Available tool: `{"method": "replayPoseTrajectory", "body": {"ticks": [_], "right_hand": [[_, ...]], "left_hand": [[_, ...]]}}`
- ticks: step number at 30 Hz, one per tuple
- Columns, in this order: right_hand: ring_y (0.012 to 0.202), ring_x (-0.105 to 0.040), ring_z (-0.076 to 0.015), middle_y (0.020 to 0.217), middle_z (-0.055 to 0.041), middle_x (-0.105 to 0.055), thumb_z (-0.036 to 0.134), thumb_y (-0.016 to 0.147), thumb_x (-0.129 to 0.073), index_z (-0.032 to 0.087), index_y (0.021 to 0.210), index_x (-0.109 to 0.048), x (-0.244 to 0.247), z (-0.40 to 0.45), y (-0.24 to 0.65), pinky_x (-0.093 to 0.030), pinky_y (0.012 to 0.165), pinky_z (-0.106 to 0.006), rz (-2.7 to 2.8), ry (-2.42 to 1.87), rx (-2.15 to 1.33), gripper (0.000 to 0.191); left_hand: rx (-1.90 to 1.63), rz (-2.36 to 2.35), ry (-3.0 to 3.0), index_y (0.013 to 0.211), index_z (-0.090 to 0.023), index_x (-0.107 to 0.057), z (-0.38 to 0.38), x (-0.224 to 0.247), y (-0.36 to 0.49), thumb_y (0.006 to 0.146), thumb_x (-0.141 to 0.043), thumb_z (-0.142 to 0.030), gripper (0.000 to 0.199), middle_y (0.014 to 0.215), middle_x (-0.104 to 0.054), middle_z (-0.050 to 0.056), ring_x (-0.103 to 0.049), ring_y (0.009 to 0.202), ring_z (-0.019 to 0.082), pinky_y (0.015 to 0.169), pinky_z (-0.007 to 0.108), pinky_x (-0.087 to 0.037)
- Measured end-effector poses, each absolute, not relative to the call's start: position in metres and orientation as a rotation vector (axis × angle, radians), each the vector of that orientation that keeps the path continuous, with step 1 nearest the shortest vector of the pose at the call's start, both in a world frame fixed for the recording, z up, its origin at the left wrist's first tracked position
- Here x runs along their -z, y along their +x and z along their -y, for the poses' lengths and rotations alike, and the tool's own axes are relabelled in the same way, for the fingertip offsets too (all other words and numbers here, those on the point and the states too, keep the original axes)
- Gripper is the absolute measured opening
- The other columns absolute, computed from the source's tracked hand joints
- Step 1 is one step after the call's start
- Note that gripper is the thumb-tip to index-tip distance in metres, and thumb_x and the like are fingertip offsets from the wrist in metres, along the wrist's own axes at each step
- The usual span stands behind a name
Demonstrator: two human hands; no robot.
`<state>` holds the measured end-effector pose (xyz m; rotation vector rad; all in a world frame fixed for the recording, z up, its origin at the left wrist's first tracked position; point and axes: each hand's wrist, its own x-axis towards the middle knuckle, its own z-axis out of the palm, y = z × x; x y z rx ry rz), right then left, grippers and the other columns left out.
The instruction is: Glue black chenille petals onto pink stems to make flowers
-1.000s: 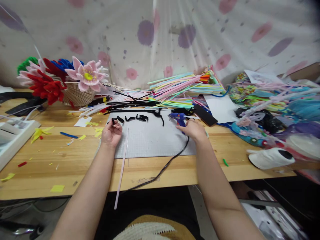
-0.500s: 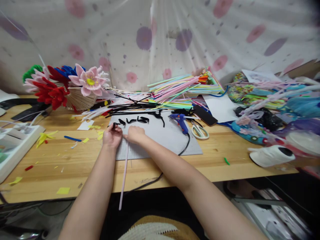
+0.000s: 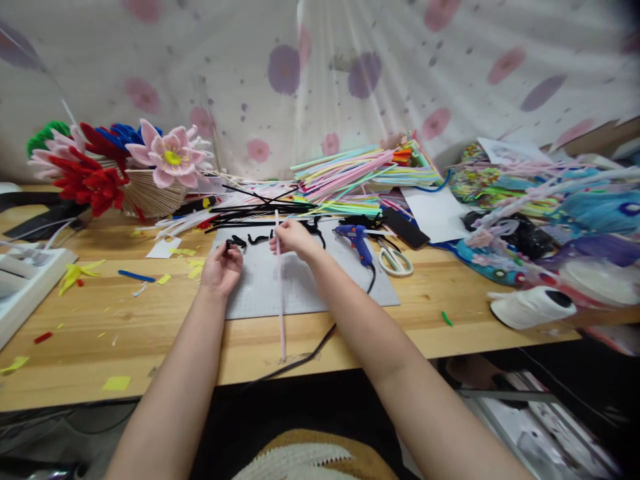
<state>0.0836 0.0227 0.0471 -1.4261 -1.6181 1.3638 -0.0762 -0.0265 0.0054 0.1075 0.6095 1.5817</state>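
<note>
Pale-pink slender stick [image 3: 281, 293] runs near-to-far, pinched by the right hand [image 3: 294, 239], left hand [image 3: 222, 269] apart, holding a small black piece [image 3: 230, 245].

From my end of the feed, both the left hand [image 3: 223, 267] and the right hand [image 3: 294, 239] are bare, slim-fingered, and the forearms are bare down to the frame's lower edge. At bottom centre I make out a mustard-tan garment [image 3: 285, 438] with a cream, ribbed-looking panel [image 3: 295, 469] and a small dark jagged line. Black cloth [image 3: 250, 420] surrounds it, its cut unclear.
</note>
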Motion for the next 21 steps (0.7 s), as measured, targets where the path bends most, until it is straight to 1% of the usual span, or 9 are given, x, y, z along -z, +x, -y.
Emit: {"method": "replayPoseTrajectory", "body": {"ticks": [2, 4, 5, 8, 12, 15, 18, 21], "right_hand": [[0.046, -0.05, -0.0066, 0.059, 0.0016, -0.056, 0.014, 0.079, -0.044, 0.016, 0.071, -0.044, -0.062, -0.029, 0.102, -0.046, 0.05, -0.021, 1.512, -1.304, -1.402, 0.009], [0.043, -0.043, -0.0047, 0.055, 0.0043, -0.05, 0.015, 0.078, -0.047, 0.016, 0.07, -0.044, -0.075, -0.034, 0.119, -0.041, 0.046, -0.018, 1.551, -1.236, -1.289, 0.008], [0.043, -0.042, -0.0048, 0.055, 0.0046, -0.049, 0.018, 0.079, -0.048, 0.016, 0.072, -0.046, -0.08, -0.036, 0.125, -0.039, 0.045, -0.017, 1.604, -1.209, -1.195, 0.007], [0.052, -0.045, -0.0073, 0.061, 0.003, -0.053, 0.026, 0.08, -0.049, 0.017, 0.078, -0.05, -0.079, -0.034, 0.136, -0.037, 0.051, -0.019, 1.86, -1.129, -0.86, 0.009], [0.071, -0.051, -0.0121, 0.078, -0.0015, -0.059, 0.029, 0.081, -0.049, 0.017, 0.08, -0.055, -0.051, -0.01, 0.136, -0.037, 0.064, -0.023, 2.159, -1.066, -0.502, 0.013], [0.078, -0.052, -0.0135, 0.087, -0.0046, -0.06, 0.028, 0.084, -0.045, 0.018, 0.084, -0.057, -0.026, 0.01, 0.132, -0.037, 0.068, -0.024, 2.133, -1.037, -0.382, 0.016], [0.078, -0.052, -0.0141, 0.085, -0.0057, -0.06, 0.03, 0.087, -0.04, 0.019, 0.085, -0.057, -0.009, 0.018, 0.133, -0.038, 0.071, -0.024, 2.05, -1.016, -0.337, 0.02], [0.078, -0.052, -0.0148, 0.083, -0.0055, -0.059, 0.031, 0.087, -0.04, 0.02, 0.084, -0.058, 0.0, 0.019, 0.135, -0.038, 0.072, -0.025, 2.072, -0.988, -0.33, 0.021]], "left_hand": [[-1.505, -0.684, 0.1, 0.07, -0.009, -0.055, 0.027, -0.006, -0.066, 0.086, -0.04, -0.009, 0.022, 0.06, -0.056, 0.002, -0.052, 0.05, 0.002, 0.048, 0.01, -0.046], [-1.445, -0.752, 0.123, 0.069, -0.009, -0.056, 0.029, -0.004, -0.057, 0.085, -0.043, -0.008, 0.02, 0.06, -0.056, 0.002, -0.054, 0.052, 0.004, 0.049, 0.011, -0.048], [-1.425, -0.773, 0.141, 0.07, -0.009, -0.056, 0.029, -0.003, -0.053, 0.084, -0.045, -0.008, 0.018, 0.06, -0.056, 0.003, -0.054, 0.053, 0.004, 0.05, 0.011, -0.049], [-1.38, -0.788, 0.209, 0.074, -0.01, -0.059, 0.031, 0.0, -0.047, 0.082, -0.049, -0.01, 0.013, 0.063, -0.057, 0.002, -0.053, 0.052, 0.004, 0.048, 0.012, -0.048], [-1.321, -0.733, 0.361, 0.079, -0.011, -0.06, 0.034, 0.003, -0.046, 0.079, -0.055, -0.014, 0.005, 0.06, -0.051, -0.001, -0.049, 0.049, 0.003, 0.043, 0.012, -0.043], [-1.323, -0.72, 0.428, 0.08, -0.011, -0.06, 0.036, 0.003, -0.043, 0.077, -0.058, -0.015, 0.004, 0.063, -0.051, -0.002, -0.049, 0.049, 0.004, 0.042, 0.013, -0.042], [-1.334, -0.743, 0.435, 0.081, -0.012, -0.06, 0.038, 0.003, -0.04, 0.076, -0.06, -0.015, 0.006, 0.065, -0.052, -0.001, -0.049, 0.05, 0.004, 0.042, 0.013, -0.041], [-1.345, -0.759, 0.423, 0.081, -0.012, -0.06, 0.039, 0.002, -0.038, 0.076, -0.06, -0.015, 0.005, 0.065, -0.052, -0.001, -0.048, 0.05, 0.004, 0.042, 0.013, -0.041]]}}
